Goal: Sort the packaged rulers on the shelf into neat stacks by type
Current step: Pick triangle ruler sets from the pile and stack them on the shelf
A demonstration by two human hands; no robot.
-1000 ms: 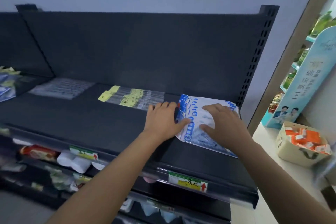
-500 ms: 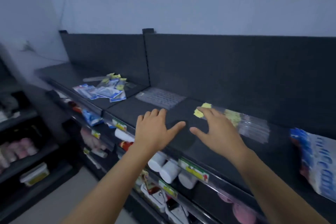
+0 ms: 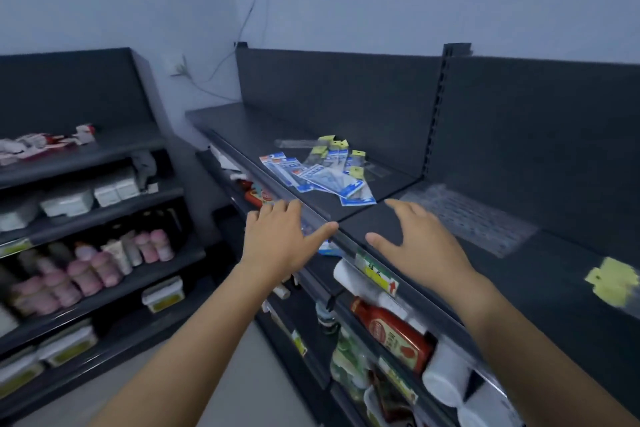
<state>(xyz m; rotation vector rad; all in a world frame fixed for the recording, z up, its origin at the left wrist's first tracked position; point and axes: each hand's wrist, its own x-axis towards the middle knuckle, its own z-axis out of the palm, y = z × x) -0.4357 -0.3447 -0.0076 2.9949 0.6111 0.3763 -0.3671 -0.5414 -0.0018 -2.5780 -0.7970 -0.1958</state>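
A loose pile of packaged rulers (image 3: 323, 173) lies on the dark top shelf (image 3: 263, 130): blue-and-white packs in front, clear packs with yellow tags behind. A flat stack of clear packaged rulers (image 3: 474, 218) lies further right, and a yellow tag (image 3: 611, 281) of another pack shows blurred at the far right. My left hand (image 3: 280, 236) hovers with fingers spread over the shelf's front edge, short of the pile. My right hand (image 3: 414, 239) hovers open above the shelf, between the pile and the clear stack. Neither hand holds anything.
Lower shelves hold a red sauce bottle (image 3: 394, 333), white cups (image 3: 443, 378) and other goods. A second shelving unit (image 3: 86, 163) on the left carries pink bottles and white boxes. A cable (image 3: 249, 10) runs down the wall to a socket.
The view has swung left along the shelf. Both hands left the blue-and-white pack at the right end and moved left, and now hover near the mixed pile.
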